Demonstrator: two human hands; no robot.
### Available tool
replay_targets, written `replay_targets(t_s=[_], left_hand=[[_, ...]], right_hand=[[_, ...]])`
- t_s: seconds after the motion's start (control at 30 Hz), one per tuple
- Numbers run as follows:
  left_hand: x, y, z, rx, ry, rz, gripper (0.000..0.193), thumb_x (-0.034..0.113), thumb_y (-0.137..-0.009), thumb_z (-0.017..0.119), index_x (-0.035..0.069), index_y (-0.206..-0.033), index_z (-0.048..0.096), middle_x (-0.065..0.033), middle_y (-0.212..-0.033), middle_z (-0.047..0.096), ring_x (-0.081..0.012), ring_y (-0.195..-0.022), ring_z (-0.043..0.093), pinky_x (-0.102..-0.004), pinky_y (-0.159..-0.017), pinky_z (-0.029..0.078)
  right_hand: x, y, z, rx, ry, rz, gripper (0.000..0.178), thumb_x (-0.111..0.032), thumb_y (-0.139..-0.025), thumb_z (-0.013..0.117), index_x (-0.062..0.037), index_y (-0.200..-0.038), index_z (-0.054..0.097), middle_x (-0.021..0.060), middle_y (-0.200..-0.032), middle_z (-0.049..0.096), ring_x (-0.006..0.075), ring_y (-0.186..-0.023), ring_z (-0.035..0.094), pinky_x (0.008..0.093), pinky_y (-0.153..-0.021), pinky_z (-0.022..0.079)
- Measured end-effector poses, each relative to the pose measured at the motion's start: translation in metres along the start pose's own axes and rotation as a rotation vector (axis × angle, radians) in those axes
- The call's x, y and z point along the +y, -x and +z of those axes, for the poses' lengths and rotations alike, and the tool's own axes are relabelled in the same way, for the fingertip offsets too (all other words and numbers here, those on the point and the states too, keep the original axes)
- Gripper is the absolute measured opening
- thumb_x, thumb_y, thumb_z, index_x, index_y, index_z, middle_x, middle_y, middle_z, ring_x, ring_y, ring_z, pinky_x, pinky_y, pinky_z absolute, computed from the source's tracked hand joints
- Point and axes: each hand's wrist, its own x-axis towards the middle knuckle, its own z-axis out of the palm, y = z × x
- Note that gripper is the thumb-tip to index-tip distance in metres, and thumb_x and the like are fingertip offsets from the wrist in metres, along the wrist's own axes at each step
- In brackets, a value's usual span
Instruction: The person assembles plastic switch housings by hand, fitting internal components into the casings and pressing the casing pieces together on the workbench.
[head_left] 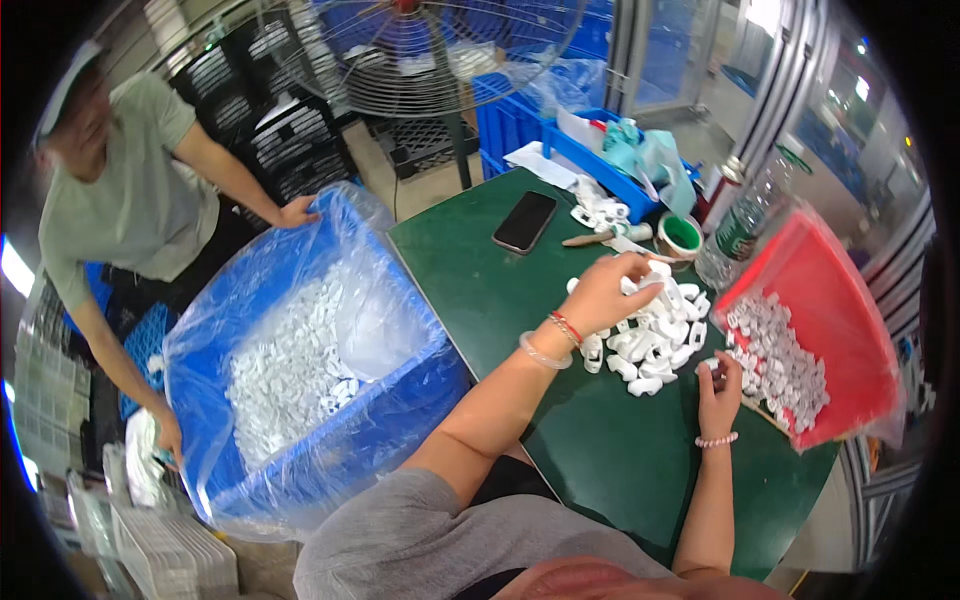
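A pile of small white plastic parts (650,345), rounded and hollow, lies on the green table (585,440). My left hand (608,294) reaches over the far left side of the pile. Its fingers are curved and apart, with white parts visible under and between them; no part is plainly gripped. At the pile's near right side, my right hand (719,392) pinches a small white plastic part (711,365) between thumb and fingers. Right beside that hand stands a red bin (850,340) lined with clear plastic, holding many similar parts.
A co-worker (150,190) grips the lined blue bin (400,385) of white parts at left. On the table are a phone (524,221), a wooden-handled tool (590,238), a tape roll (679,235), a plastic bottle (740,225) and a blue tray (600,160). A fan (420,60) stands behind.
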Motion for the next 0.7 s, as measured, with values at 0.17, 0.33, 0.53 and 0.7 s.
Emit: replay_targets(t_s=[0.17, 0.33, 0.53, 0.7], left_hand=[[0.008, 0.002, 0.034, 0.078, 0.353, 0.057, 0.037, 0.020, -0.083, 0.059, 0.003, -0.113, 0.047, -0.0099, -0.085, 0.059, -0.0157, -0.076, 0.058, -0.0282, -0.070, 0.046], [0.017, 0.010, 0.030, 0.112, 0.014, 0.337, 0.037, 0.020, -0.087, 0.051, 0.003, -0.120, 0.046, -0.0115, -0.087, 0.056, -0.0251, -0.079, 0.053, -0.0324, -0.074, 0.043], [0.006, 0.012, 0.040, 0.071, -0.004, 0.519, 0.051, -0.003, -0.075, 0.048, 0.007, -0.125, 0.042, -0.0144, -0.105, 0.052, -0.0299, -0.093, 0.052, -0.0349, -0.081, 0.043], [0.007, 0.012, 0.037, 0.088, 0.096, 0.499, 0.044, -0.001, -0.080, 0.046, 0.005, -0.123, 0.042, -0.0155, -0.116, 0.048, -0.0304, -0.105, 0.050, -0.0337, -0.089, 0.041]], right_hand=[[0.003, -0.001, -0.009, 0.069, 0.009, -0.025, 0.020, -0.016, -0.081, 0.063, -0.0038, -0.086, 0.048, -0.0030, -0.070, 0.039, 0.0050, -0.059, 0.032, 0.0201, -0.050, 0.029], [0.003, -0.005, 0.000, 0.046, -0.068, -0.056, 0.023, -0.023, -0.086, 0.056, -0.0059, -0.079, 0.043, -0.0026, -0.067, 0.039, 0.0045, -0.057, 0.034, 0.0186, -0.050, 0.029], [-0.044, -0.013, 0.006, 0.027, -0.396, 0.074, 0.019, -0.023, -0.091, 0.047, -0.0044, -0.090, 0.051, -0.0033, -0.056, 0.041, 0.0036, -0.047, 0.036, 0.0173, -0.042, 0.027], [-0.078, -0.048, 0.019, -0.085, -0.496, 0.263, 0.030, -0.025, -0.093, 0.042, -0.0030, -0.112, 0.049, -0.0022, -0.065, 0.047, 0.0044, -0.052, 0.040, 0.0172, -0.045, 0.032]])
